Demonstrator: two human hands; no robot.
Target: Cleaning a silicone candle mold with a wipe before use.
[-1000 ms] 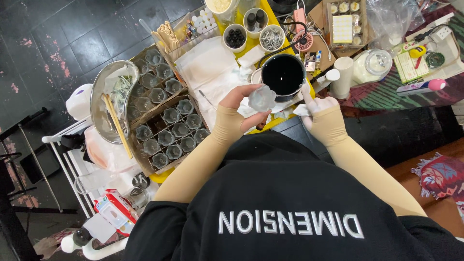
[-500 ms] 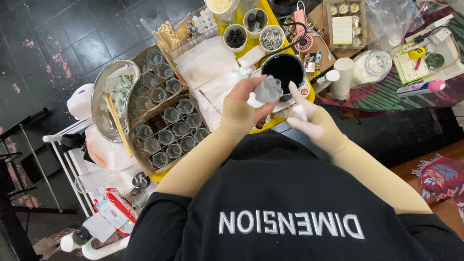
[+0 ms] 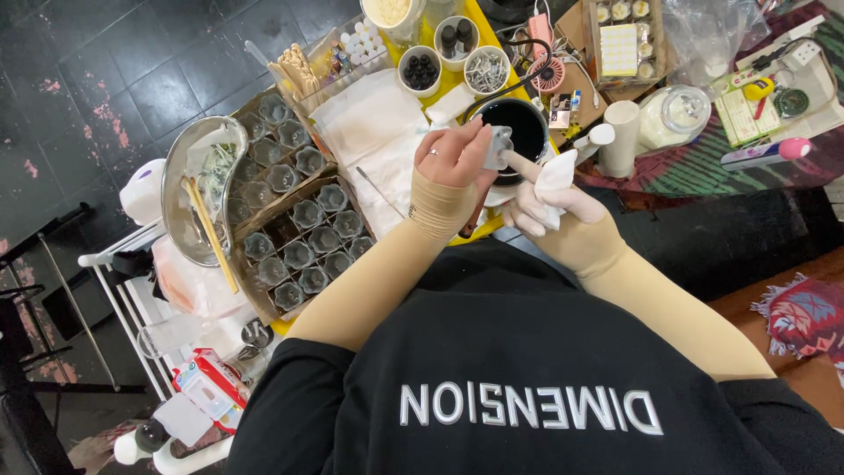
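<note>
Head view: person at cluttered bench, two hands up over black pot (image 3: 519, 127).
L hand (image 3: 453, 158): fingers closed round small glass cup (image 3: 499, 145), held just above pot rim.
R hand (image 3: 549, 202): clutching white tissue (image 3: 557, 176), forefinger touching cup.
Risk: cup could slip into pot; grip is fingertips only.
Count: 1 cup in hand, 1 pot, 3 small bowls (image 3: 453, 53) behind; tray cups (image 3: 303, 229) approx. 20, some hidden.

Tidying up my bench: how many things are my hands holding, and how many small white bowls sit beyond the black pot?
Small glass jar, in left hand: 1
White tissue, in right hand: 1
Small white bowls: 3
Total: 5
</note>
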